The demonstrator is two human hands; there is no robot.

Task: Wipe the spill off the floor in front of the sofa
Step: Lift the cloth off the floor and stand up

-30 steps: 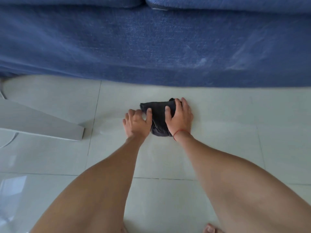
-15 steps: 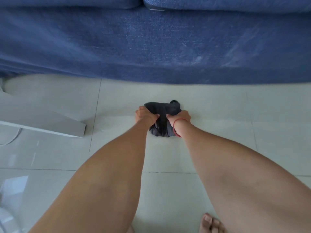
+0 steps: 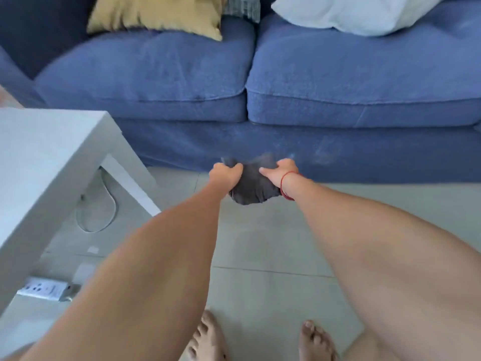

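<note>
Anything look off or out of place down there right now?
A white power strip lies on the floor under the white table, its cord looped loose nearby. Both hands grip the dark cloth; no spill visible.

We see a blue sofa (image 3: 338, 82) across the top, its two seat cushions side by side, with a yellow pillow (image 3: 156, 14) and a white pillow (image 3: 359, 14) on them. Pale floor tiles (image 3: 260, 243) lie below. At left stands a white table (image 3: 46, 157); under it we see a looped cable (image 3: 104, 220) and a power strip (image 3: 44, 289).
</note>
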